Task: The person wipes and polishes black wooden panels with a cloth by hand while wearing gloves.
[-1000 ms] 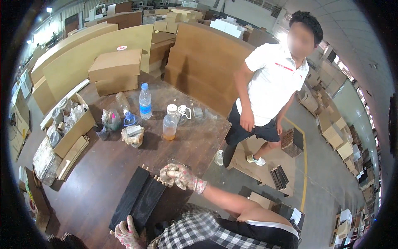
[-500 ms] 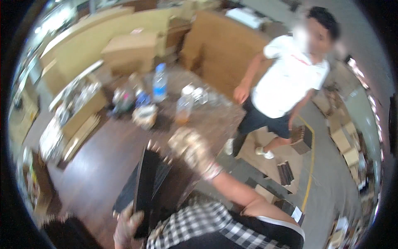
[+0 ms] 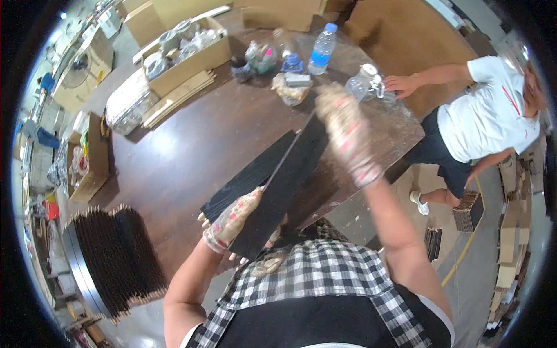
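Note:
My left hand (image 3: 235, 217), in a pale glove with red marks, grips the long edge of a black board (image 3: 290, 182) near its lower end. The board is tilted up over the table, with wooden dowel pegs at its near end. Beneath it lies another black board (image 3: 249, 171), partly covered. My right hand (image 3: 347, 133), gloved alike, is at the upper end of the raised board; motion blurs its fingers, so I cannot make out its grip. A stack of black boards (image 3: 116, 255) with pegs along its ends stands at the table's left.
On the brown table (image 3: 156, 174) are a box of plastic-wrapped parts (image 3: 191, 55), a water bottle (image 3: 322, 51), a glass jar (image 3: 361, 81) and a grey block on a lump (image 3: 293, 90). A co-worker (image 3: 487, 116) stands at the right, one hand near the jar. A small box (image 3: 90, 156) sits left.
The view has swung so that the table sits more centrally. My left hand is now higher along the board, and my right hand is at its far end. The co-worker's hand now reaches over the table.

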{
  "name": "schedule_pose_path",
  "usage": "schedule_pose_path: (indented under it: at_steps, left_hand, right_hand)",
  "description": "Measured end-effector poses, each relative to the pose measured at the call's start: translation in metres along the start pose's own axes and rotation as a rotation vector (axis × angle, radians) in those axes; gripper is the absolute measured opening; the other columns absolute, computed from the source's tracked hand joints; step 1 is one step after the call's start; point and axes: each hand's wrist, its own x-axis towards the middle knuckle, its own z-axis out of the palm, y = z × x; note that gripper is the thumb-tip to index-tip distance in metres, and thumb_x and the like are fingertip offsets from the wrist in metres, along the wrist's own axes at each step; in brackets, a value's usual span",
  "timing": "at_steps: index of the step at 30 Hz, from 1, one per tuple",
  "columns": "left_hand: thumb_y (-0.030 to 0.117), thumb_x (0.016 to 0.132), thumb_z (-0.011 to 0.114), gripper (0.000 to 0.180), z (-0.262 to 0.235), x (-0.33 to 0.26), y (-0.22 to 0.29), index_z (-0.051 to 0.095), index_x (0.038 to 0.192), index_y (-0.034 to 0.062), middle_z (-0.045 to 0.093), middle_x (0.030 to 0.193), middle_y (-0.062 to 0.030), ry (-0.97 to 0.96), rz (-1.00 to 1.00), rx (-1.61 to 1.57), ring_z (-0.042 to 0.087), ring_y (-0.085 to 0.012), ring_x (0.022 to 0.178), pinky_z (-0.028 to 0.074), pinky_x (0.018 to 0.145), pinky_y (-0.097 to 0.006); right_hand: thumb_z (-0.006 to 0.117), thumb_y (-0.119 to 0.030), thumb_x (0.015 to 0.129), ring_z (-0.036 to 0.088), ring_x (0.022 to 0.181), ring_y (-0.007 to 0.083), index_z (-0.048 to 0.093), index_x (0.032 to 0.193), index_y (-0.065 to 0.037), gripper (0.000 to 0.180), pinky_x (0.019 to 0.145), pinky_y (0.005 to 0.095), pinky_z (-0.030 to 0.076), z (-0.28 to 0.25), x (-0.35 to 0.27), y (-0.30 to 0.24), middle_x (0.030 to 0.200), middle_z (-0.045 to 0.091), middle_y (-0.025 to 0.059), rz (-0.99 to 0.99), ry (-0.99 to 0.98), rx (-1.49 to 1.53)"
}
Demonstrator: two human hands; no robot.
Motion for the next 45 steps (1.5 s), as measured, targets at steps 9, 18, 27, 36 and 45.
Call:
schedule_pose_path:
  at_steps: [9,18,27,36,45]
  left_hand:
    - [0.046,0.103,0.040,0.054,-0.003,0.023,0.015,0.048,0.135,0.0026,0.064,0.113,-0.0135,0.179,0.135,-0.345,0.066,-0.0227,0.091,0.057,0.081,-0.037]
    - [0.051,0.101,0.041,0.055,-0.014,0.042,0.055,0.057,0.111,-0.0003,0.062,0.089,-0.0108,0.383,0.391,-0.213,0.061,-0.0176,0.078,0.052,0.071,-0.031]
    - [0.030,0.078,0.074,0.068,-0.021,-0.012,0.030,0.050,0.138,0.0093,0.055,0.103,-0.0135,0.702,0.456,1.797,0.055,-0.0306,0.096,0.044,0.083,-0.042]
    - [0.025,0.076,0.079,0.070,-0.024,0.008,-0.008,0.048,0.134,0.0046,0.054,0.116,-0.0166,0.813,0.336,1.895,0.051,-0.0349,0.106,0.042,0.091,-0.046]
    - [0.017,0.075,0.079,0.068,-0.029,0.016,-0.004,0.048,0.132,-0.0008,0.058,0.109,-0.0183,0.760,0.366,1.797,0.057,-0.0357,0.100,0.047,0.086,-0.042]
  right_hand:
    - [0.057,-0.011,0.092,0.055,0.122,0.0291,0.062,0.116,-0.009,0.025,0.104,0.0486,0.040,0.049,-0.011,-0.084,0.123,0.062,0.0135,-0.069,-0.029,0.113]
    - [0.061,-0.021,0.088,0.062,0.116,0.0226,0.069,0.100,-0.009,0.019,0.104,0.0410,0.047,0.039,-0.041,-0.131,0.115,0.069,0.0088,-0.371,-0.416,0.339]
    - [0.050,-0.017,0.100,0.066,0.101,0.0195,0.051,0.126,0.000,0.031,0.076,0.0249,0.053,-0.011,-0.080,-0.054,0.122,0.063,0.0160,0.805,0.311,0.891]
    - [0.046,-0.003,0.098,0.065,0.096,0.0140,0.054,0.125,-0.002,0.028,0.073,0.0221,0.050,-0.004,-0.095,-0.055,0.119,0.065,0.0099,0.930,0.263,0.964]
    - [0.054,-0.009,0.098,0.067,0.093,0.0153,0.053,0.125,-0.004,0.028,0.069,0.0226,0.052,0.004,-0.109,-0.041,0.118,0.066,0.0117,0.979,0.302,1.054]
